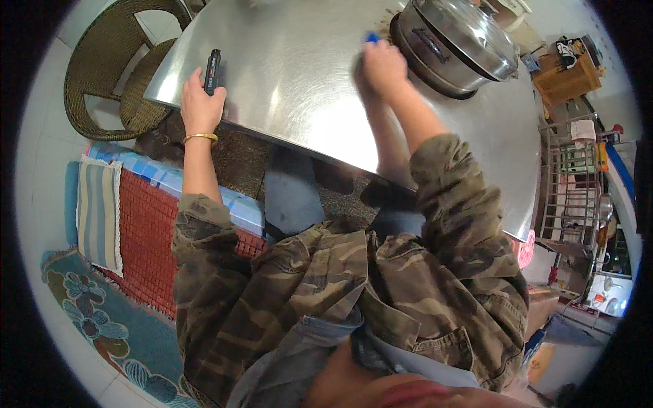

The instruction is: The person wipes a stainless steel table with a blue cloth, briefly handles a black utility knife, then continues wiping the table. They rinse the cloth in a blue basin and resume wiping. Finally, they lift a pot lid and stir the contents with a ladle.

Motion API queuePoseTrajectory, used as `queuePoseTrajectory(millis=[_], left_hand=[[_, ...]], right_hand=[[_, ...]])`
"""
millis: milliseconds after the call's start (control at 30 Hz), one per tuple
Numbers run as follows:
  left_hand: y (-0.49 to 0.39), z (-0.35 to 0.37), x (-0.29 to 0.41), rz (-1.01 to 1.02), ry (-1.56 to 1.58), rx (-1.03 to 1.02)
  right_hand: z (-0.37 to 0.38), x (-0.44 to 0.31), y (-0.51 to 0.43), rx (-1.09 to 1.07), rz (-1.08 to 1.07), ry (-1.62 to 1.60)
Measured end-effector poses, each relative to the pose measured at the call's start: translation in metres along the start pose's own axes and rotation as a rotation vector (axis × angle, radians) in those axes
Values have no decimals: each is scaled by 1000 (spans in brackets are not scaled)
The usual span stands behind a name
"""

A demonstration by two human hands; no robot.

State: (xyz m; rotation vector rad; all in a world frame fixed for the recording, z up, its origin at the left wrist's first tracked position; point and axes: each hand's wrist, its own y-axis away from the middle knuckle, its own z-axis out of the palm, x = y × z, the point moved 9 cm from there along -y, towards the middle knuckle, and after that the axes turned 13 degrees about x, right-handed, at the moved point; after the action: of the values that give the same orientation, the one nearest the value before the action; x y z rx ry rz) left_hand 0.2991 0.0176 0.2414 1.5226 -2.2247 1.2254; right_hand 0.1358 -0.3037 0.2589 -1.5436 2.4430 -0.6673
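Observation:
On the left of the stainless steel table [301, 76], my left hand [203, 104] rests near the edge, its thumb and fingers around the lower end of a slim black object [212, 71] that bears small writing; its kind is unclear. My right hand [385, 66], slightly blurred, is over the table beside the large lidded steel pot [438, 51]. A small blue thing [373, 37] shows at its fingertips; the rest of it is hidden by the fingers.
A woven wicker chair [97, 66] stands at the table's left end. Below it lies a bench with a red woven mat [148, 229] and a striped cushion [99, 214]. A metal rack [569, 183] is at the right. Brown spots mark the tabletop beside the pot.

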Motion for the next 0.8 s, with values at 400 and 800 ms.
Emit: queuePoseTrajectory(millis=[400,800], left_hand=[[-21,21,-6,111,-245,45],[82,-45,78,492,203,528]], right_hand=[[-56,-43,98,138,-382,-447],[-38,18,65,341,-307,31]])
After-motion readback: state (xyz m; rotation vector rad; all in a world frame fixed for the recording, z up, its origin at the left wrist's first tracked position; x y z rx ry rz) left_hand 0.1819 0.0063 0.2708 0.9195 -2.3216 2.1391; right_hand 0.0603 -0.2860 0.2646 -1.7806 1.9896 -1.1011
